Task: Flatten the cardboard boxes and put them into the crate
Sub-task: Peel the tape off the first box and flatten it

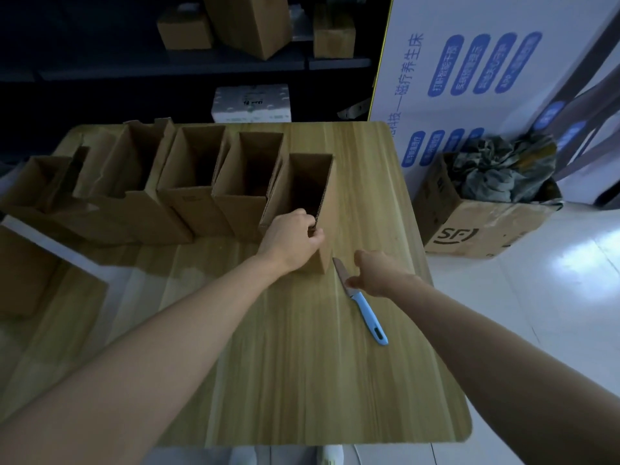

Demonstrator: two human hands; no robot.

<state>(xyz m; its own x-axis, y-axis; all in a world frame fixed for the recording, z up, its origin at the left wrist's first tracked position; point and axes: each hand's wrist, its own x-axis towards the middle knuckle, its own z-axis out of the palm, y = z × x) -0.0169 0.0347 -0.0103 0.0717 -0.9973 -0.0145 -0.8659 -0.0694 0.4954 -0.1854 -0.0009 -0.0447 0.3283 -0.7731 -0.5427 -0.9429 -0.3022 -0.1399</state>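
Several open-topped cardboard boxes stand in a row across the far half of the wooden table [302,364]. My left hand [290,238] grips the near rim of the rightmost box [327,209], fingers curled over its edge. My right hand [374,271] hovers just right of that box, above the table, fingers loosely bent and holding nothing. Directly under its fingertips lies a knife [364,305] with a light blue handle, its blade pointing at the box's base. Another box [188,182] and its neighbour [248,182] stand left of the held one.
A cardboard carton marked SF [476,223], stuffed with dark cloth, sits on the white floor right of the table. A tall white printed panel [486,78] leans behind it. Dark shelves with more boxes [248,25] are at the back. A flat cardboard piece [23,273] lies at the left.
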